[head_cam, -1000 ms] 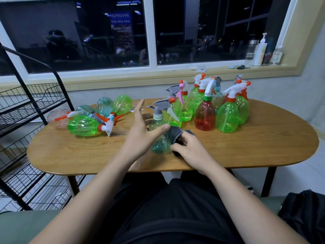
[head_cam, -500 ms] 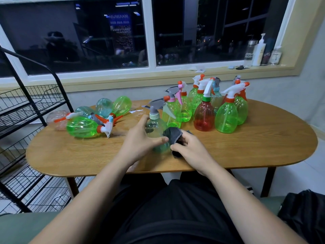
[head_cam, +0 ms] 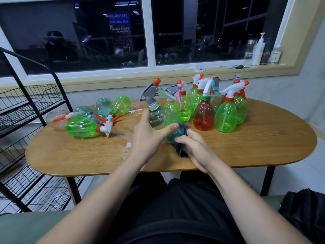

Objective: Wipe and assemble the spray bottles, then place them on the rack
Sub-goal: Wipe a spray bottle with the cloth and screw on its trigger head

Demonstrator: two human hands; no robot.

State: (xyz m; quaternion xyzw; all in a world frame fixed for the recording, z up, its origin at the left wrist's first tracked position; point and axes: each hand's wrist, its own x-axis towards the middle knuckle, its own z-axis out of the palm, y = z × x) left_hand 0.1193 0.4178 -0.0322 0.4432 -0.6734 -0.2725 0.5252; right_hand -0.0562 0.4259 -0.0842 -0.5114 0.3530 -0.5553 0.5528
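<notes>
Tilting above the worktop (head_cam: 246, 147), near its front edge, teal spray bottle (head_cam: 165, 117) gripped between left hand (head_cam: 147, 138) thumb and fingers; right hand (head_cam: 197, 148) clutches grey cloth (head_cam: 182, 154) against its base.

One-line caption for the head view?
Left hand holds tilted teal spray bottle; right hand holds grey cloth against its base.
</notes>
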